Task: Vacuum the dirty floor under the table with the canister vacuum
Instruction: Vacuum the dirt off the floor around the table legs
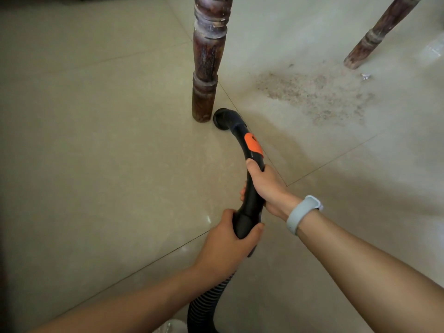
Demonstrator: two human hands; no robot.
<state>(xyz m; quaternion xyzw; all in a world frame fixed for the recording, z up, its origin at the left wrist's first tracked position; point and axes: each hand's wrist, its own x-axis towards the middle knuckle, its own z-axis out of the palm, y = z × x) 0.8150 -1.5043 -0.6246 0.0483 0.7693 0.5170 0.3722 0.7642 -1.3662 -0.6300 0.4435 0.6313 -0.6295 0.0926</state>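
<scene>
— What do we stand on?
— Beige glossy tiles [96,140], thin grout lines crossing at angles.
— Any furniture?
— We see two dark turned wooden legs: one upright [206,68], one slanting [377,34]. Soft light glints at right.

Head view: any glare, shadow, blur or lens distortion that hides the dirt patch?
Head view: wide-angle bend tilts the far table leg; window glare whitens the floor at the right edge; soft shadows lie near the hands and nozzle; the dirt patch stays readable, slightly soft.
</scene>
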